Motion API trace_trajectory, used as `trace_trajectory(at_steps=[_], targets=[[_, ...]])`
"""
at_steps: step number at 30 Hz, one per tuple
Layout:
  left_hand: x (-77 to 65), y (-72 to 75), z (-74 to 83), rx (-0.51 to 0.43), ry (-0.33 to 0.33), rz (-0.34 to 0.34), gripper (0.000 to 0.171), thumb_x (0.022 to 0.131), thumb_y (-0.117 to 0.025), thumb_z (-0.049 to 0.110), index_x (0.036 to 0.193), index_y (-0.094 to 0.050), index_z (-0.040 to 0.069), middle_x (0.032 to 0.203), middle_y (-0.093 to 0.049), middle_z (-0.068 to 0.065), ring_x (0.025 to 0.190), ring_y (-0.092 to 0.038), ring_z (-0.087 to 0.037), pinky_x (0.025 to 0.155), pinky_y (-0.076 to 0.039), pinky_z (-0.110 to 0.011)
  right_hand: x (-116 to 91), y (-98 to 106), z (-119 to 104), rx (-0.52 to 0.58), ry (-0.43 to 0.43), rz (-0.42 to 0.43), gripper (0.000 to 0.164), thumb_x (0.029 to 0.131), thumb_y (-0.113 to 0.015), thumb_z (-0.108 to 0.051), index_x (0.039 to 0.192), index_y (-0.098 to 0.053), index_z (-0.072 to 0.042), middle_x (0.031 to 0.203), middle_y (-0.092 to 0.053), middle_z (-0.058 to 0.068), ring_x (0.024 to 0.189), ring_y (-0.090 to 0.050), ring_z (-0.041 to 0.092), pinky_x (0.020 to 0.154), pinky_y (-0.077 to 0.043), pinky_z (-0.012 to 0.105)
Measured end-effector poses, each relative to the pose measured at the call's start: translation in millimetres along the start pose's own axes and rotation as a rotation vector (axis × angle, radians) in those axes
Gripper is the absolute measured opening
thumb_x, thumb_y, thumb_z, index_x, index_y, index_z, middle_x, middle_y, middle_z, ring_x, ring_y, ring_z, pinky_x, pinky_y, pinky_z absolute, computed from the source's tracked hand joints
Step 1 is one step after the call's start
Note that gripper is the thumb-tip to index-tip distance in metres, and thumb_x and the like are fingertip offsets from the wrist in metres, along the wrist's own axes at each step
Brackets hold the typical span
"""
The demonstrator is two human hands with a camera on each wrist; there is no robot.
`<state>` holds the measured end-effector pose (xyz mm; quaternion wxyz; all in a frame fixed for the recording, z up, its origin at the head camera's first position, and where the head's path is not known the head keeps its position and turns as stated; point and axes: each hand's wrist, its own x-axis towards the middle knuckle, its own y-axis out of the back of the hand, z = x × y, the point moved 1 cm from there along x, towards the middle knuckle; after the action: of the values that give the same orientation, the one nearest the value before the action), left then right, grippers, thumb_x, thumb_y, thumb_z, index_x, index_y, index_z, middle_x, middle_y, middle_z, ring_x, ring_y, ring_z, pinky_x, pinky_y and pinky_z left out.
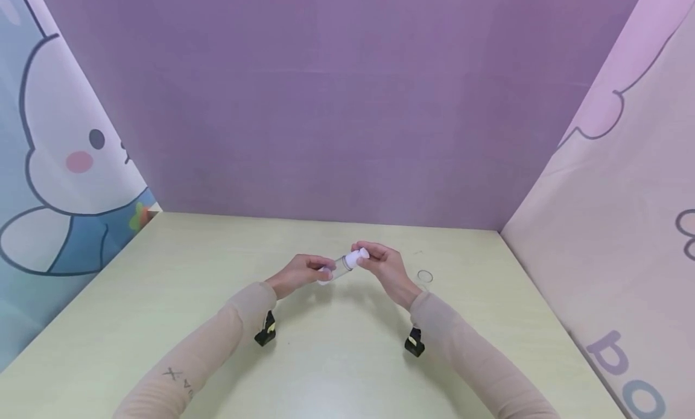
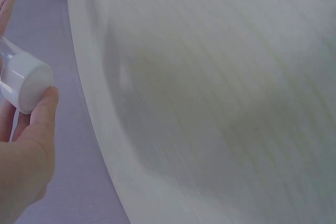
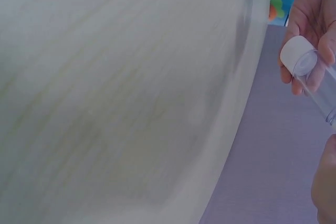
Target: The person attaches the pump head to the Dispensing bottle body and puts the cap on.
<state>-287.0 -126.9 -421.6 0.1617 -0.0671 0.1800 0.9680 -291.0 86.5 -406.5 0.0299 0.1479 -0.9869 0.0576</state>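
A small clear bottle (image 1: 339,268) with a white top (image 1: 356,257) and a white base is held tilted above the table, its top pointing up and to the right. My left hand (image 1: 301,274) grips the base end, thumb on the near side. At the other end, my right hand (image 1: 387,268) pinches the white top between thumb and fingers. The left wrist view shows the white base (image 2: 34,85) against the left fingers. Through the clear wall in the right wrist view, the bottle's (image 3: 321,90) inside looks see-through. Much of the right hand lies outside that view.
On the pale table (image 1: 336,359), right of my right hand, lies a clear round object (image 1: 425,276), seen mostly as a thin ring. A purple panel (image 1: 336,117) rises behind the table. Printed cartoon sheets (image 1: 76,117) flank both sides.
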Motion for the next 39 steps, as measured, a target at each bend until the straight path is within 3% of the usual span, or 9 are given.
trace_trajectory(at_steps=[23, 30, 39], targets=[[2.5, -1.6, -4.2, 0.015, -0.023, 0.000, 0.035, 0.085, -0.064, 0.021, 0.119, -0.061, 0.013, 0.125, -0.057, -0.008, 0.109, -0.054, -0.022, 0.093, -0.043, -0.042, 0.1, -1.5, 5.0, -0.055, -0.030, 0.084, 0.041, 0.083, -0.066, -0.008, 0.121, -0.055, 0.001, 0.123, -0.058, 0.016, 0.101, -0.060, 0.010, 0.091, -0.046, 0.026], [9.6, -4.3, -3.6, -0.006, -0.020, -0.007, 0.037, 0.085, -0.065, 0.022, 0.120, -0.061, 0.014, 0.123, -0.059, -0.004, 0.107, -0.055, -0.019, 0.094, -0.043, -0.043, -0.8, 1.8, 1.8, -0.075, -0.025, 0.143, 0.036, 0.081, -0.068, -0.007, 0.115, -0.059, -0.001, 0.111, -0.064, 0.008, 0.095, -0.060, 0.011, 0.087, -0.049, 0.026], [7.9, -3.3, -5.3, -0.004, -0.020, -0.005, 0.036, 0.085, -0.065, 0.022, 0.120, -0.061, 0.013, 0.121, -0.060, -0.003, 0.106, -0.055, -0.019, 0.093, -0.042, -0.043, 0.0, 1.6, 3.7, -0.097, -0.025, 0.116, 0.039, 0.079, -0.071, -0.012, 0.115, -0.060, -0.001, 0.107, -0.064, 0.005, 0.092, -0.058, 0.012, 0.084, -0.050, 0.025]])
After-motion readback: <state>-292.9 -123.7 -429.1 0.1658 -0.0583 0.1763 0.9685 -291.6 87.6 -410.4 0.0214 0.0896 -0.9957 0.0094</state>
